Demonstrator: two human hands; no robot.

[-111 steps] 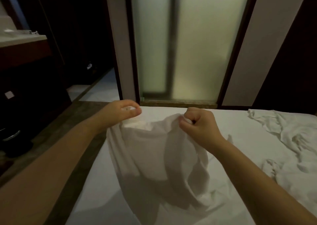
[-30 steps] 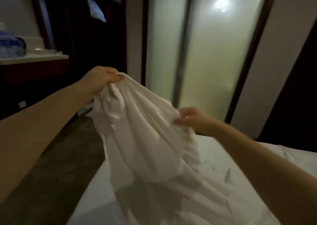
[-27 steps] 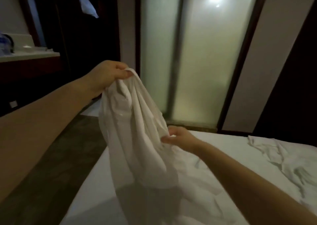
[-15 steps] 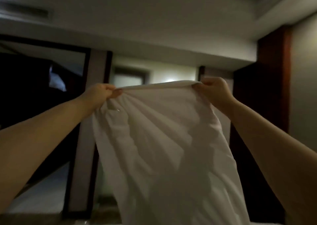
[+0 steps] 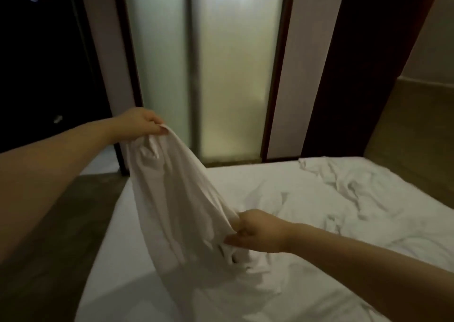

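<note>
Gripping limp pillowcase (image 5: 177, 199): L hand (image 5: 140, 124) top, R hand (image 5: 260, 230) lower, over bed (image 5: 307, 194).

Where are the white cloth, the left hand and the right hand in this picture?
white cloth (image 5: 177, 199): head view, middle of the hanging fabric.
left hand (image 5: 141, 124): head view, back of the hand, gripping the cloth's top.
right hand (image 5: 260, 232): head view, back of the hand, holding the cloth lower down.

Left hand (image 5: 140, 122) pinches the white cloth (image 5: 177, 199) high; right hand (image 5: 260, 230) grips it low over the bed (image 5: 307, 199)
</note>
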